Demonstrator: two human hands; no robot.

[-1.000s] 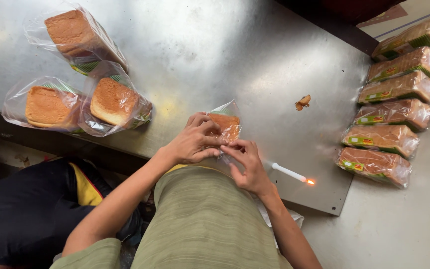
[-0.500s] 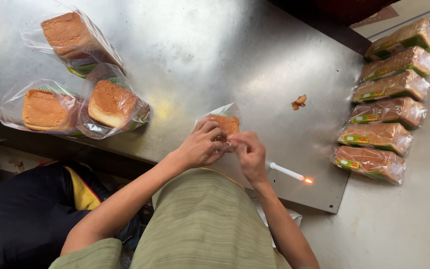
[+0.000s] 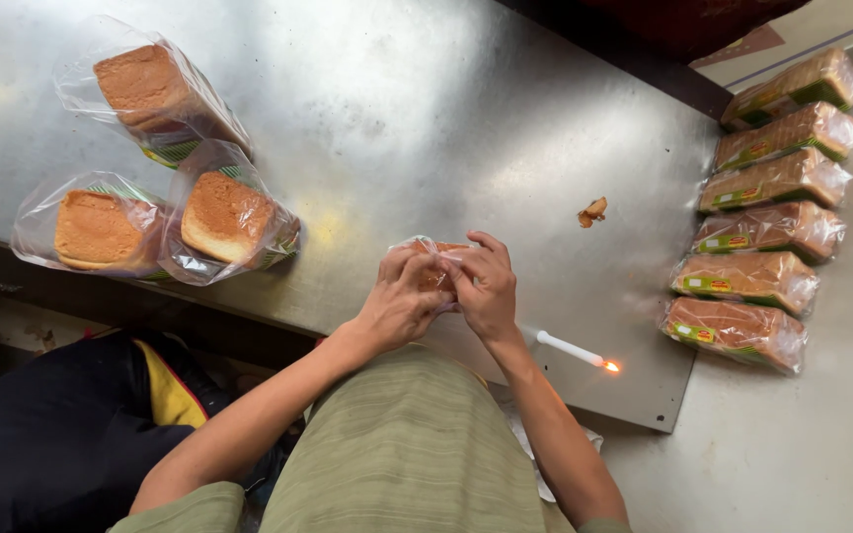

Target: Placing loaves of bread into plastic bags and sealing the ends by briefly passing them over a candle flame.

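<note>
A steel table (image 3: 377, 109) is seen from above; all places are given relative to it. Along its left part, three open bagged loaves (image 3: 165, 163) are set on end with their cut faces turned up: one (image 3: 150, 89) lies farthest from the near edge, and two (image 3: 96, 229) (image 3: 229, 219) are placed side by side near that edge, their bags touching. Off the right end of the table, on a pale surface (image 3: 841, 434), six closed loaves (image 3: 767, 212) are laid in a row, each just beside the next.

At the near edge, close to the middle, a bagged loaf (image 3: 433, 259) is grasped by both hands. The left hand (image 3: 402, 296) is closed over its left side and the right hand (image 3: 486, 286) over its right side, the fingers of both curled around the clear plastic at the top. Most of this loaf is hidden by the hands; only a strip of brown crust and crumpled bag is shown between them.

Near the right near corner, just beside the right wrist, a white candle (image 3: 570, 348) is laid flat, its lit flame (image 3: 610, 366) pointed away from the hands. A small brown crumb (image 3: 593, 211) is seen farther in on the table, well apart from the hands.
</note>
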